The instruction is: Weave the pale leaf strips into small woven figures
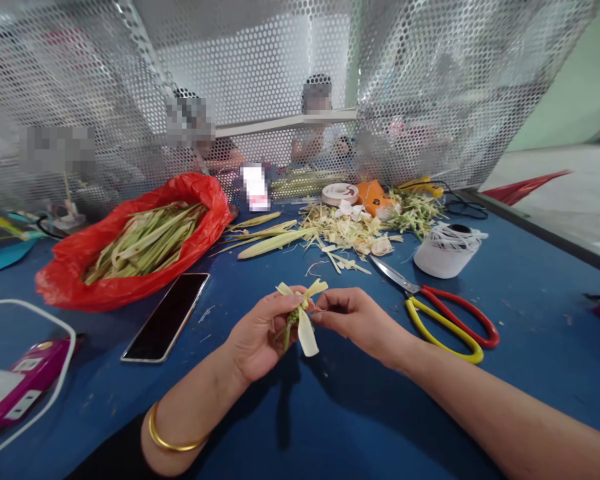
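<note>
Both hands hovered above the blue tabletop (330,413). The left hand (260,337) was closed round a small pale-green folded leaf-strip bundle (303,313), and the right hand (353,320) pinched its middle. It looked light, limp and tear-prone, best gripped at the fold.

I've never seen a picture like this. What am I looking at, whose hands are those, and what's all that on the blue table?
No machine: a camera on a person's head looks down at their own bare hands. The left hand and right hand both pinch a bundle of pale green leaf strips. On the blue table lie a red plastic bag of leaf strips, a black phone, red-and-yellow-handled scissors and a white spool of thread. People sit behind the perforated screen.
</note>
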### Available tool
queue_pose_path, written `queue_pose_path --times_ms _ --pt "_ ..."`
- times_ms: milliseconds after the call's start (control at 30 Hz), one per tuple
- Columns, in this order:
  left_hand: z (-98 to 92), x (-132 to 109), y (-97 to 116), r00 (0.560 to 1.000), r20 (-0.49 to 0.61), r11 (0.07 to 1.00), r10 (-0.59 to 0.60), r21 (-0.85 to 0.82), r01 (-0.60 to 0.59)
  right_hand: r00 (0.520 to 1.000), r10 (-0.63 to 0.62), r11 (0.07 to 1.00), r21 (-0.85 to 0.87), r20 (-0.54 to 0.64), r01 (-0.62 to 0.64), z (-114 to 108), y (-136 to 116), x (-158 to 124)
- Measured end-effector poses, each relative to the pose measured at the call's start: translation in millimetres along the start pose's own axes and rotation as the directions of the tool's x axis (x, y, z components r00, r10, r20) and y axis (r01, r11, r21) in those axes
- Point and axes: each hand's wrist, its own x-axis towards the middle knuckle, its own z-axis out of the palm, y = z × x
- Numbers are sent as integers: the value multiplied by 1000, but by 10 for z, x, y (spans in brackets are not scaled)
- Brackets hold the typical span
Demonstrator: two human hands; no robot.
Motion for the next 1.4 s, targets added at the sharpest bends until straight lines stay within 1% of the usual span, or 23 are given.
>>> queue_pose_path --times_ms 167,533,733,867,1033,1267,1333,1400 --pt "-3 -1 -24 999 34 1000 11 17 -12 997 -24 999 -25 71 25 -21 36 -11" --pt "-21 19 -62 995 95 999 16 38 -19 993 -41 992 -117 109 53 -36 26 -24" --pt "-14 24 -73 998 64 999 7 47 -10 994 -13 986 -167 106 31 -39 27 -27" --pt "-5 25 -74 998 63 999 5 48 -8 993 -3 982 -187 117 25 -33 30 -37" --pt "9 7 -51 997 78 998 17 58 -21 987 76 978 -205 140 -46 -24 12 -39" --pt "20 9 -55 998 59 998 13 67 -17 985 108 969 -238 132 -74 -14 7 -43" --pt "21 12 -54 998 55 997 24 72 -28 989 90 969 -240 119 -59 -14 21 -35" --pt "21 10 -43 997 48 994 53 90 -57 996 37 970 -242 81 -16 -28 28 -21"
